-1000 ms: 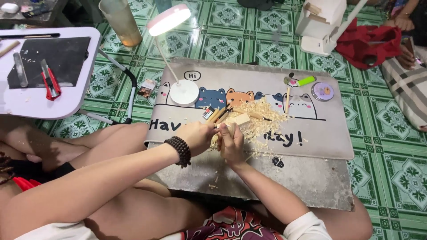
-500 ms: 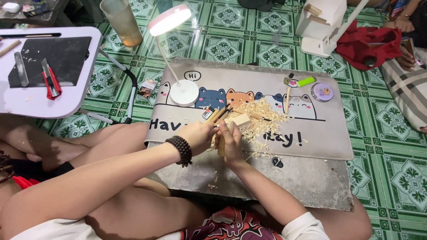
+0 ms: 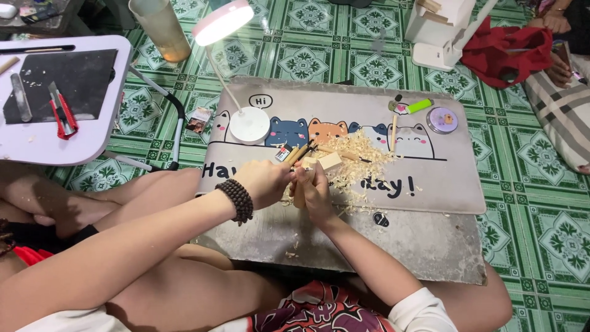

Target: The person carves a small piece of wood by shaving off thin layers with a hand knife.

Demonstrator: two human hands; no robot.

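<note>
Both hands work close: my left hand (image 3: 265,182) grips the wooden block (image 3: 324,162), my right hand (image 3: 316,192) closed beside it; many shavings (image 3: 362,160) lie already, carving seems unfinished

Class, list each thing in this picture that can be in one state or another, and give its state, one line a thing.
Desk lamp: switched on, head lit.
Utility knife: lying flat on the small white table.
Tall cup: upright, holding amber liquid.
Round purple tin: lid on.
Wooden piece: gripped in the right hand.
Left hand: closed, pressed against the wooden piece.
Wood shavings: heaped loose on the cat-print mat.
</note>
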